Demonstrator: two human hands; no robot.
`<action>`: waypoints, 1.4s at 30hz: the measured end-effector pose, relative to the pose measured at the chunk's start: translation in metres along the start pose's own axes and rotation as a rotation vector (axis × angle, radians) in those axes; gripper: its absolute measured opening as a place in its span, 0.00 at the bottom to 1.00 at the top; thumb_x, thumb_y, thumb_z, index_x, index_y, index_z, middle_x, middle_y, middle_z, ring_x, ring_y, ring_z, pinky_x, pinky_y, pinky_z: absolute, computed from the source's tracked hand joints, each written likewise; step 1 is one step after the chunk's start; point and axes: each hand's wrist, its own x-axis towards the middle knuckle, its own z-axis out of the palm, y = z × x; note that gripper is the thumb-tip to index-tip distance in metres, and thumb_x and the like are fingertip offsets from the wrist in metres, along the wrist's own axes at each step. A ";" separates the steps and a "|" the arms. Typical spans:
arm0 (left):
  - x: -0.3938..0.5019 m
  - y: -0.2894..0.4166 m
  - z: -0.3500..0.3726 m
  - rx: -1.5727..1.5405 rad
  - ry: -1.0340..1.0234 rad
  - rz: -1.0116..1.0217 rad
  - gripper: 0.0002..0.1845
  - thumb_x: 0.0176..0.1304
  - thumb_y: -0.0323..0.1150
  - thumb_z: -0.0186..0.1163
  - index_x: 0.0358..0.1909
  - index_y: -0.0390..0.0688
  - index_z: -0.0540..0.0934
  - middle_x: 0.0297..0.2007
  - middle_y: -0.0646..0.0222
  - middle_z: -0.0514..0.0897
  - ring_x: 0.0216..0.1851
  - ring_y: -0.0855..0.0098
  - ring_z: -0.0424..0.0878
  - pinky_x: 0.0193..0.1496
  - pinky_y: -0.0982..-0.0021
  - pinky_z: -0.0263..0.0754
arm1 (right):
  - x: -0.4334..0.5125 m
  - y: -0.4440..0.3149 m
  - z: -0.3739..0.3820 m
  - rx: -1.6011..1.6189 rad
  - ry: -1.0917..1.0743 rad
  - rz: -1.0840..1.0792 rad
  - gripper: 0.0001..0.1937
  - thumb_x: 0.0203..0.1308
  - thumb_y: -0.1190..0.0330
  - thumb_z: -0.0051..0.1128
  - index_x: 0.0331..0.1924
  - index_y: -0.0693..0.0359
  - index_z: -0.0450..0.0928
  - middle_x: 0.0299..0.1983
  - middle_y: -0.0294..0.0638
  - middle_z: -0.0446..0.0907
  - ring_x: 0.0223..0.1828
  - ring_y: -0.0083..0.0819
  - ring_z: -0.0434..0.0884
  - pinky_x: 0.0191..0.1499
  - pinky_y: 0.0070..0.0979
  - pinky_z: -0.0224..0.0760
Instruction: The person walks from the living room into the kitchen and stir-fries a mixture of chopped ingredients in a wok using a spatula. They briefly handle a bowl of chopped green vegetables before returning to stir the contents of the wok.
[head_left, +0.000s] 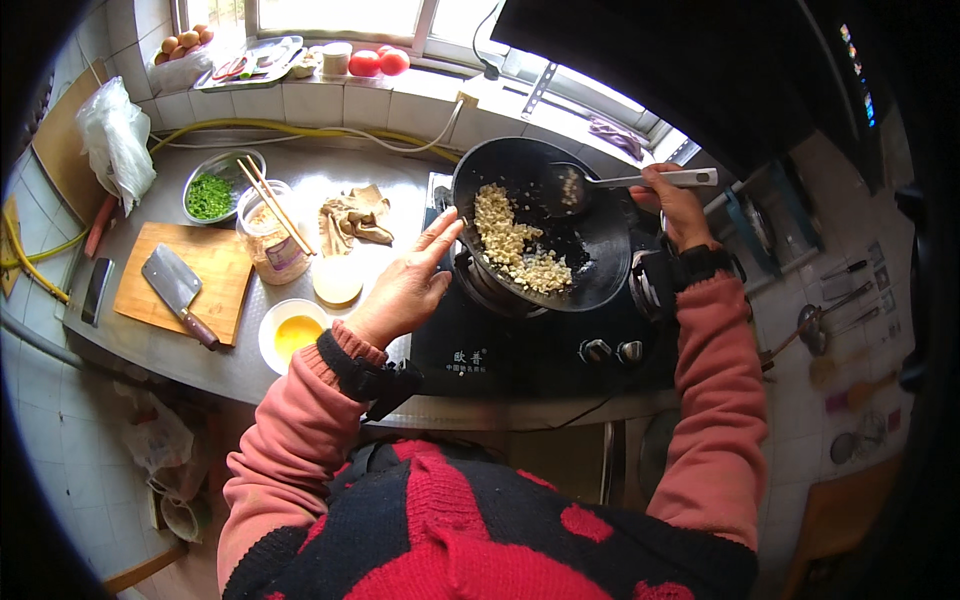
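A black wok (600, 262) sits on the gas stove (525, 360), with small pale chopped pieces of food (517, 244) spread over its left and lower side. My right hand (675, 204) grips the handle of a metal ladle (645, 179), whose bowl rests inside the wok with some pieces in it. At the wok's left rim is my left hand (412, 277), fingers extended and holding nothing; whether the fingertips touch the rim I cannot tell. A white bowl of beaten egg (298, 334) stands left of my left wrist.
A cleaver (174, 281) lies on a wooden cutting board (225, 300). Nearby are a jar (274, 255) with chopsticks (277, 206) across it, a bowl of chopped greens (210, 196), a crumpled cloth (352, 217) and a round lid (337, 280). Tomatoes (379, 62) sit on the windowsill.
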 end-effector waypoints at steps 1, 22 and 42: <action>0.000 0.000 0.000 -0.003 0.004 0.005 0.33 0.55 0.21 0.53 0.65 0.41 0.61 0.69 0.62 0.56 0.64 0.53 0.63 0.64 0.65 0.61 | 0.001 0.001 0.006 0.058 -0.057 -0.007 0.11 0.59 0.67 0.60 0.42 0.62 0.75 0.33 0.41 0.81 0.32 0.29 0.84 0.38 0.22 0.79; 0.011 -0.006 0.006 0.033 0.162 0.057 0.20 0.59 0.24 0.56 0.54 0.37 0.74 0.60 0.59 0.72 0.59 0.58 0.72 0.61 0.66 0.64 | -0.120 -0.073 -0.046 -0.366 -0.838 -0.299 0.03 0.57 0.75 0.59 0.34 0.63 0.77 0.33 0.37 0.76 0.34 0.24 0.75 0.36 0.19 0.69; 0.013 -0.022 0.015 -0.403 0.270 -0.338 0.13 0.65 0.34 0.57 0.44 0.36 0.75 0.34 0.67 0.80 0.34 0.77 0.79 0.32 0.77 0.77 | -0.097 -0.015 0.053 -0.052 -0.170 -0.162 0.06 0.60 0.71 0.57 0.37 0.65 0.79 0.31 0.34 0.79 0.34 0.19 0.76 0.40 0.18 0.70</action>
